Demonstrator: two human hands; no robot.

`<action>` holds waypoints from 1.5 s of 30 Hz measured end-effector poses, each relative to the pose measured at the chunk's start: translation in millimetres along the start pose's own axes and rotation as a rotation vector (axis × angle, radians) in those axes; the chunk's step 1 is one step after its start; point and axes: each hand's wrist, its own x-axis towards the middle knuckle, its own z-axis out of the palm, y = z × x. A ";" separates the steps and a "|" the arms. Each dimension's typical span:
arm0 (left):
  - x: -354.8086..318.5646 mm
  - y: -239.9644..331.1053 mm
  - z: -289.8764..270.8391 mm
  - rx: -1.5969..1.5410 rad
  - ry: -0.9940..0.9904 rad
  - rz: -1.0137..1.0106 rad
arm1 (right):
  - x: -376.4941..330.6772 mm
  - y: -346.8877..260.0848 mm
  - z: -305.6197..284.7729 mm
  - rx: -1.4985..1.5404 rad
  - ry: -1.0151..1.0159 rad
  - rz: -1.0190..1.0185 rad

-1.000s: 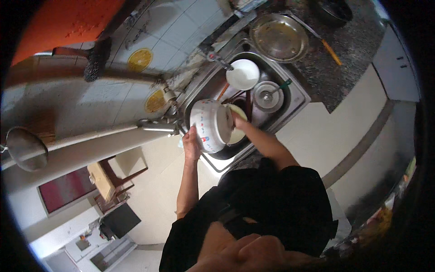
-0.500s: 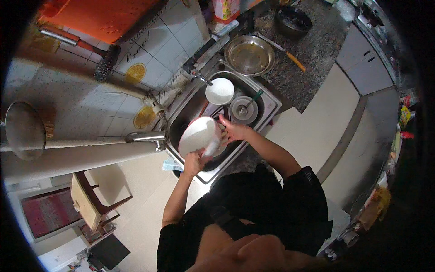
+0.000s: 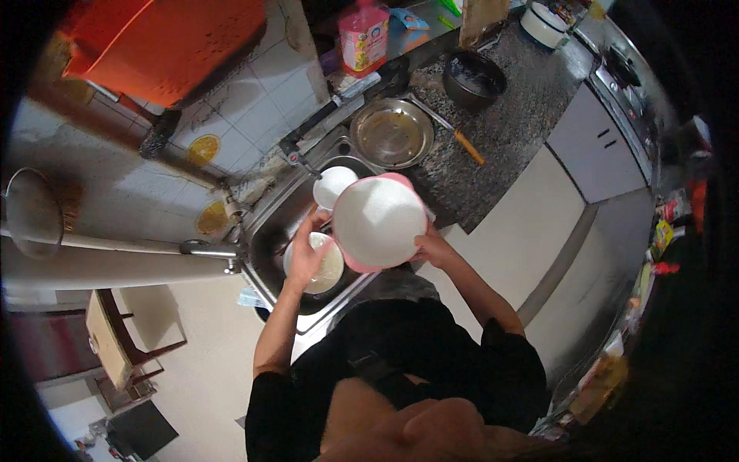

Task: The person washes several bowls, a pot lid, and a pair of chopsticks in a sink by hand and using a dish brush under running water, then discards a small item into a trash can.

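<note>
A large pink bowl with a white inside point(image 3: 381, 223) is raised above the sink's near right side, tilted so its inside shows. My right hand point(image 3: 433, 248) is closed on its right rim. Next to its left rim is my left hand point(image 3: 308, 250), fingers spread and apart; whether the fingertips touch the pink bowl cannot be made out. Below this hand, in the steel sink point(image 3: 265, 258), sits a bowl with cloudy liquid point(image 3: 329, 271), partly hidden by the hand. A smaller white bowl point(image 3: 334, 187) stands under the tap point(image 3: 304, 163), partly covered by the pink bowl.
On the dark stone counter are a round metal pan point(image 3: 392, 132), a knife with a yellow handle point(image 3: 466, 146) and a black pot point(image 3: 473, 81). A pink bottle point(image 3: 364, 38) stands on the ledge. A second faucet point(image 3: 212, 249) reaches in from the left; an orange basin point(image 3: 165, 50) hangs above.
The pink bowl has moved right and up, away from over the sink's middle. My left hand has come off its near rim, and the view has shifted right.
</note>
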 end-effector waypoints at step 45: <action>-211.0 -38.6 -49.1 -0.403 0.768 -0.842 | 107.3 -53.5 -130.2 0.145 0.163 -0.148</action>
